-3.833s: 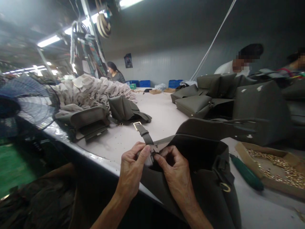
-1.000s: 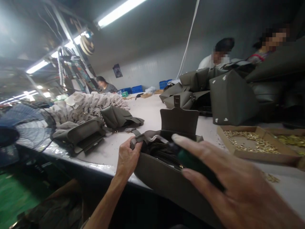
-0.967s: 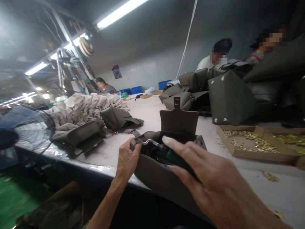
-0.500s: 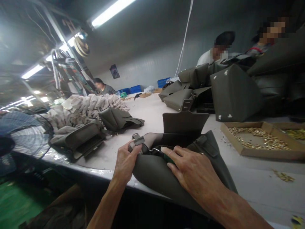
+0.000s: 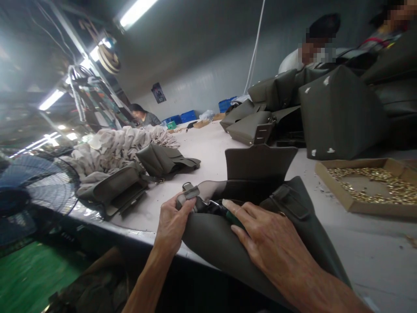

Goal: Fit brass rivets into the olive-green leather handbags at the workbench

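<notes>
Tool (image 5: 235,219): handle mostly hidden under right hand (image 5: 272,232); tip indistinct beside left hand (image 5: 172,219).
Bag (image 5: 208,237): interior partly covered by right hand.
Tray (image 5: 334,188): cut by right edge.
Fan (image 5: 16,200): cut by left edge, blades blurred.
Poster (image 5: 158,93): print too small to read.
Far-right person (image 5: 374,42): cut by right edge, lower body behind bags (image 5: 342,113).

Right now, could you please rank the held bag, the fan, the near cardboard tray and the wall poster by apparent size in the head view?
Largest: held bag
Then: fan and near cardboard tray, unranked; the frame cuts off both
Smallest: wall poster
</notes>
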Available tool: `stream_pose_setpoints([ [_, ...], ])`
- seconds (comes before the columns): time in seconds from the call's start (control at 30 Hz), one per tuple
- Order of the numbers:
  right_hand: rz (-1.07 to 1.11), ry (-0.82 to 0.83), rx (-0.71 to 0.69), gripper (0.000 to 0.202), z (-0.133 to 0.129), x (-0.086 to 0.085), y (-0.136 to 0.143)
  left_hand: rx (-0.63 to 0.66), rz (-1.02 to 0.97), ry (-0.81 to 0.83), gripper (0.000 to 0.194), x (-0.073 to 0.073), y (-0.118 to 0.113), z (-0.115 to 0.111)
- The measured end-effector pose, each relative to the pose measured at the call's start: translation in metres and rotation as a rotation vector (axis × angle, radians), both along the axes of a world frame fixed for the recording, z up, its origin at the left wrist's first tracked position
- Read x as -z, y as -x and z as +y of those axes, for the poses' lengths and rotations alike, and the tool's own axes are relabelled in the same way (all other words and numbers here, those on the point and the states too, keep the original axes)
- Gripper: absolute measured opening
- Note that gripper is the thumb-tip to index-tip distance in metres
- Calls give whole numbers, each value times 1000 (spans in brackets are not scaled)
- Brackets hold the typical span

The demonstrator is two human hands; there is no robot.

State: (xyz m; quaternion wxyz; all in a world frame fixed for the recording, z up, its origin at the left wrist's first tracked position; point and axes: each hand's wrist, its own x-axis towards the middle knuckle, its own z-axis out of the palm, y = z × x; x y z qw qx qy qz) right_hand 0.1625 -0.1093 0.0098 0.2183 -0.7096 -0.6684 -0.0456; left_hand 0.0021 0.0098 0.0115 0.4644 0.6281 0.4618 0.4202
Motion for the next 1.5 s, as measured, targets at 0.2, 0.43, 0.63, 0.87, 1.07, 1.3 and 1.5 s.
stream_pose_setpoints([
  [0.2, -252, -193, -27, 49, -1, -5, 18, -31, -31, 50, 30, 3, 0, 0],
  [0.43, -72, -148, -8, 47, -2, 2, 29, -61, -68, 57, 30, 4, 0, -6],
  [0.63, 179, 68, -85, 42, 2, -10, 12, -46, -156, 137, 34, 4, -2, -7],
  [0.87, -143, -103, -83, 50, 2, -4, 37, -177, -226, 235, 41, 5, -5, -16],
  [1.07, -1, -19, -89, 52, 14, -10, 32, -202, -235, 283, 42, 6, -7, -15],
  [1.3, 287, 42, -118, 37, 9, -8, 4, -105, -273, 257, 29, 9, -8, -6],
  [1.5, 226, 32, -113, 33, 8, -16, 6, -6, -247, 203, 27, 10, -5, -6],
])
